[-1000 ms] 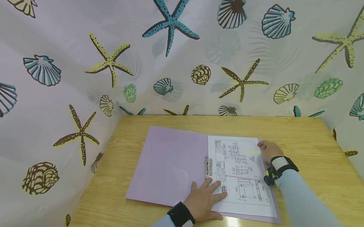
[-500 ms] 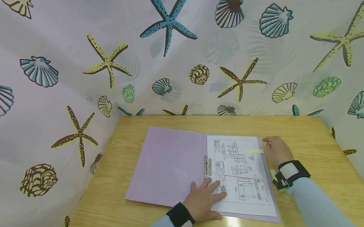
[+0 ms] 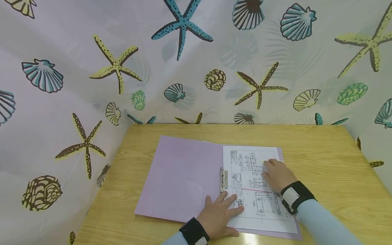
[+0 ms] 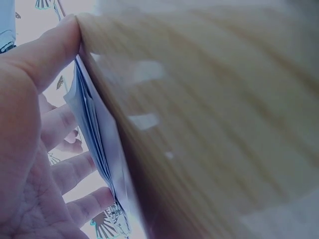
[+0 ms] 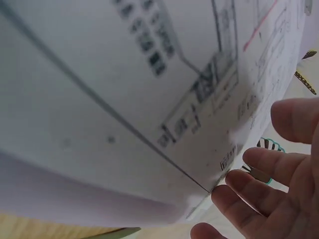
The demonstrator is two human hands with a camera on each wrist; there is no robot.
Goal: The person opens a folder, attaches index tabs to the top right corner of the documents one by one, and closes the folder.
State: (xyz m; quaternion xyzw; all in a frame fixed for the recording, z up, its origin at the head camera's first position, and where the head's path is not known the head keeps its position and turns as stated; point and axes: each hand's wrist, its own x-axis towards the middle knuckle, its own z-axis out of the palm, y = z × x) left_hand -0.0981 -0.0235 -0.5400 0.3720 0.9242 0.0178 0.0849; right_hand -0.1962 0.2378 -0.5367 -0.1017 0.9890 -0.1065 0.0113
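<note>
A lilac folder (image 3: 181, 177) lies open on the wooden table, with sheets of technical drawings (image 3: 267, 223) in its right half. My left hand (image 3: 218, 217) rests spread on the lower left of the top sheet, beside the folder's metal clip (image 3: 224, 180). In the left wrist view the layered paper edges (image 4: 92, 122) show beyond the fingers. My right hand (image 3: 278, 175) touches the upper right of the sheet with extended fingers and covers the pale yellow strip there. In the right wrist view, a pale strip (image 5: 200, 206) crosses the paper's edge near the fingertips.
The wooden table (image 3: 330, 155) extends around the folder on all sides. Behind and beside it hangs a white curtain (image 3: 191, 89) printed with starfish and shells. A red line (image 3: 257, 190) crosses the top sheet.
My right hand has gone from the sheet's upper right corner out past the folder's right edge, leaving a pale yellow strip in sight, then back left onto it. My left hand has stayed put.
</note>
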